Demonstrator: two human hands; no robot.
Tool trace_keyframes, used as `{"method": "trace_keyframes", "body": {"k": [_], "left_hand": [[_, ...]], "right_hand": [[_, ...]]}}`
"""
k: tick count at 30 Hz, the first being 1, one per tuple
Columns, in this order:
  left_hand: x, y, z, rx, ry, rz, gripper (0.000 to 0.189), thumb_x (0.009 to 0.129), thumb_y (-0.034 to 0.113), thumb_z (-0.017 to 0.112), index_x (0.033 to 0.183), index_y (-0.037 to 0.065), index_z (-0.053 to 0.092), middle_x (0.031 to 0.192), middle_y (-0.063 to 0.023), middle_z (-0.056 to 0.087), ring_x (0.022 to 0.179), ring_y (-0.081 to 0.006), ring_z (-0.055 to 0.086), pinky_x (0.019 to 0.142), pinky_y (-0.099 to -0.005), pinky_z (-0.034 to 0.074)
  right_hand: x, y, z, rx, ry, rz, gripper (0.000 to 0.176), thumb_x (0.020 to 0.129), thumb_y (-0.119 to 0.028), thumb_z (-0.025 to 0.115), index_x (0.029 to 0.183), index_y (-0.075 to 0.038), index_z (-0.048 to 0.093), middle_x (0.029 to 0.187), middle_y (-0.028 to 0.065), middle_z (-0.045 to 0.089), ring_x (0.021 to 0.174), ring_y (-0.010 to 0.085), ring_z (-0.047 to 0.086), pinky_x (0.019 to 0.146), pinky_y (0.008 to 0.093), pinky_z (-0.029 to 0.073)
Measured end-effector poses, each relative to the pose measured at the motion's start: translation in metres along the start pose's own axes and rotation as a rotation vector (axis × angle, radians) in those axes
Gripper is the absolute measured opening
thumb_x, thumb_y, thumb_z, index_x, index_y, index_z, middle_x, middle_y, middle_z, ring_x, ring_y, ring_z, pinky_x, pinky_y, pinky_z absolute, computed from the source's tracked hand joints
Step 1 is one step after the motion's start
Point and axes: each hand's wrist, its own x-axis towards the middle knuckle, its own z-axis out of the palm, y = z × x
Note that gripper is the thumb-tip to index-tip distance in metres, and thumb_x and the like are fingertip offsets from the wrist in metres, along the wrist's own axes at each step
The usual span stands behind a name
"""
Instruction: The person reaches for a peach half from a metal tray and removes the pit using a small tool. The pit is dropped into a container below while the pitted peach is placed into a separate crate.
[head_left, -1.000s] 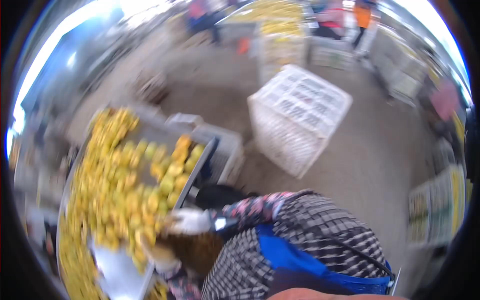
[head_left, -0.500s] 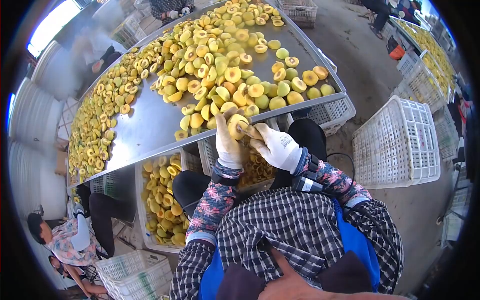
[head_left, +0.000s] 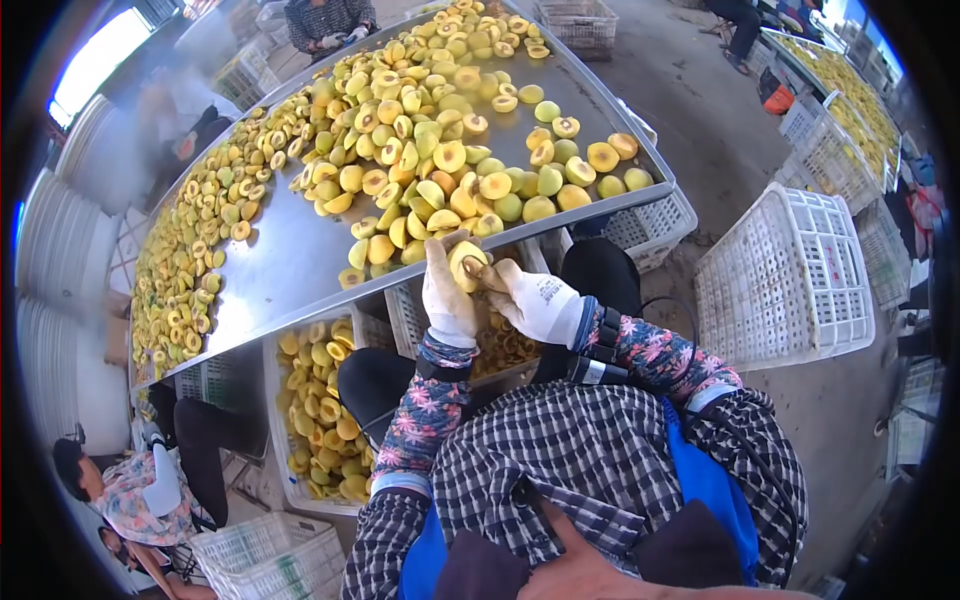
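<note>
Just past the near edge of a metal table [head_left: 285, 262], my gloved left hand [head_left: 450, 297] holds a halved yellow fruit [head_left: 464, 266], cut face toward my right hand. My right hand [head_left: 533, 297], also in a white glove, has its fingers pinched at the fruit's cut face. Whether those fingers hold a small tool or a pit is too small to tell. Many halved yellow-green fruits [head_left: 450, 156] lie heaped on the table beyond my hands.
A white crate of fruit halves [head_left: 297, 492] stands below the table at left, and another crate holds brownish pieces beneath my hands. A tall white crate [head_left: 785, 280] is at right. People sit at lower left [head_left: 130, 495] and across the table [head_left: 330, 22].
The camera view has shifted slightly. My right fingers have moved a little against the fruit, which my left hand still holds.
</note>
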Motion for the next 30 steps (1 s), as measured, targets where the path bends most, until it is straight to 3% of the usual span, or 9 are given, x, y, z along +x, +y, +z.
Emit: {"method": "trace_keyframes", "body": {"k": [12, 16, 17, 18, 21, 22, 25, 27, 30], "left_hand": [[0.008, -0.014, -0.005, -0.139, -0.036, 0.001, 0.048, 0.103, 0.038, 0.034, 0.126, -0.003, 0.047, 0.105, -0.0096, 0.060, 0.093, -0.0167, 0.058, 0.085, -0.0288, 0.048], [0.007, -0.031, -0.035, 0.533, -0.152, 0.263, 0.036, 0.098, 0.020, 0.043, 0.127, 0.000, 0.046, 0.092, -0.0044, 0.060, 0.076, -0.0116, 0.054, 0.066, -0.0244, 0.045], [0.013, -0.036, -0.036, 0.021, -0.214, 0.160, 0.036, 0.097, 0.025, 0.045, 0.125, 0.002, 0.048, 0.095, -0.0063, 0.060, 0.079, -0.0123, 0.054, 0.066, -0.0258, 0.045], [0.013, -0.033, -0.027, 0.262, 0.058, 0.115, 0.037, 0.097, 0.028, 0.046, 0.122, 0.001, 0.051, 0.103, -0.0093, 0.060, 0.084, -0.0163, 0.056, 0.068, -0.0296, 0.047], [0.015, -0.056, -0.061, 1.259, 0.121, 0.957, 0.080, 0.085, 0.036, 0.069, 0.143, -0.004, 0.030, 0.131, -0.0260, 0.049, 0.114, -0.0411, 0.054, 0.095, -0.0418, 0.048], [0.031, -0.058, -0.066, 1.290, 0.223, 1.249, 0.043, 0.096, 0.017, 0.054, 0.133, -0.004, 0.046, 0.117, -0.0238, 0.057, 0.101, -0.0382, 0.060, 0.087, -0.0424, 0.050], [0.035, -0.057, -0.059, 1.402, 0.123, 1.039, 0.038, 0.100, 0.020, 0.045, 0.128, -0.004, 0.050, 0.111, -0.0210, 0.059, 0.097, -0.0349, 0.060, 0.086, -0.0408, 0.049], [0.030, -0.027, -0.043, 0.367, -0.152, -0.209, 0.045, 0.102, 0.032, 0.039, 0.124, -0.005, 0.052, 0.107, -0.0169, 0.061, 0.094, -0.0308, 0.060, 0.087, -0.0371, 0.049], [0.019, -0.031, -0.015, 0.602, -0.018, 0.309, 0.041, 0.100, 0.030, 0.042, 0.123, -0.002, 0.052, 0.109, -0.0159, 0.059, 0.098, -0.0285, 0.057, 0.089, -0.0383, 0.046]], "right_hand": [[0.001, -0.001, -0.005, -0.069, 0.084, 0.054, 0.024, 0.089, -0.019, 0.059, 0.105, -0.005, 0.049, 0.075, 0.0219, 0.060, 0.072, 0.0419, 0.062, 0.060, 0.0479, 0.049], [0.003, 0.009, 0.013, -0.364, 0.008, -0.144, 0.018, 0.084, -0.022, 0.058, 0.092, -0.006, 0.062, 0.084, 0.0195, 0.063, 0.068, 0.0351, 0.064, 0.057, 0.0441, 0.051], [0.011, 0.018, 0.022, -0.150, -0.059, -0.091, 0.022, 0.083, -0.021, 0.058, 0.099, -0.006, 0.059, 0.081, 0.0204, 0.064, 0.067, 0.0360, 0.064, 0.059, 0.0444, 0.052], [0.018, 0.059, 0.074, -0.102, 0.196, -0.087, 0.029, 0.084, -0.020, 0.057, 0.107, -0.004, 0.053, 0.079, 0.0208, 0.063, 0.067, 0.0375, 0.063, 0.061, 0.0445, 0.051], [0.018, 0.039, 0.045, -0.114, 0.087, -0.140, 0.035, 0.085, -0.018, 0.057, 0.112, 0.000, 0.045, 0.081, 0.0217, 0.063, 0.077, 0.0404, 0.062, 0.063, 0.0462, 0.048], [0.015, 0.018, 0.035, -0.033, 0.085, -0.049, 0.034, 0.085, -0.018, 0.058, 0.111, 0.000, 0.045, 0.081, 0.0221, 0.062, 0.079, 0.0410, 0.062, 0.063, 0.0467, 0.048], [0.009, 0.034, 0.020, -0.062, 0.025, -0.084, 0.031, 0.087, -0.019, 0.056, 0.109, 0.000, 0.046, 0.081, 0.0225, 0.062, 0.080, 0.0422, 0.061, 0.066, 0.0464, 0.048], [0.004, 0.029, 0.017, -0.008, -0.051, -0.039, 0.028, 0.089, -0.019, 0.055, 0.108, -0.001, 0.046, 0.081, 0.0225, 0.062, 0.081, 0.0430, 0.060, 0.069, 0.0457, 0.048], [-0.001, 0.018, 0.016, 0.145, 0.038, 0.140, 0.026, 0.089, -0.020, 0.055, 0.105, -0.001, 0.047, 0.080, 0.0229, 0.061, 0.079, 0.0420, 0.061, 0.069, 0.0465, 0.047]]}}
